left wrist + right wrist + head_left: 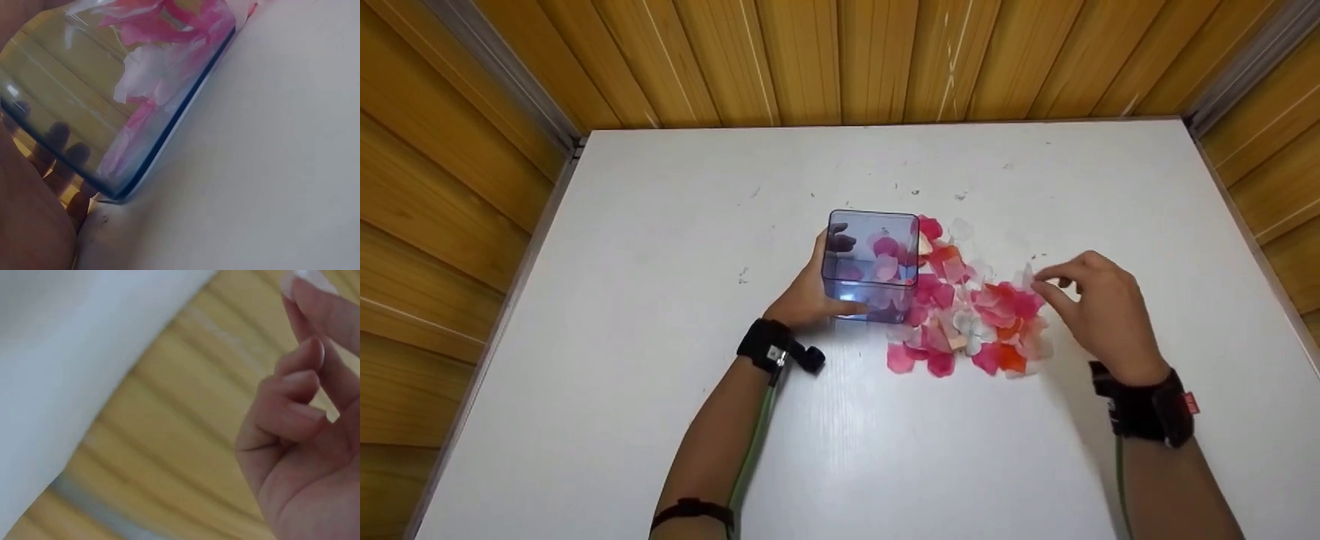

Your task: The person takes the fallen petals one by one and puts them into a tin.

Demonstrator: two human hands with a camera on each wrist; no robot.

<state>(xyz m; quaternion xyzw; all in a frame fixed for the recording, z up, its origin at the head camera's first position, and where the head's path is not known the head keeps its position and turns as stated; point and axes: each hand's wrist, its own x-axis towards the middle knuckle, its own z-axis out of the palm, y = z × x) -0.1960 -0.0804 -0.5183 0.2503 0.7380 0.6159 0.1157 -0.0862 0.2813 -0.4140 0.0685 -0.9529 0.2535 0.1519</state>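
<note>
A clear bluish plastic box (871, 283) stands over the left end of a loose pile of artificial petals (1005, 304) in pink, red, orange and white. My left hand (801, 297) grips this box from the left, thumb along its near side and fingers round the far side. Several pink and white petals (147, 76) show through its wall in the left wrist view. At the pile's right edge, my right hand (1104, 311) pinches a whitish petal (309, 280) between thumb and forefinger. Its other fingers are curled in toward the palm.
The white table (675, 225) carries small dark marks behind the box. Yellow wood-like panels (877, 60) rise beyond its back edge and along both sides. Each wrist wears a black strap with a green cable running down the forearm.
</note>
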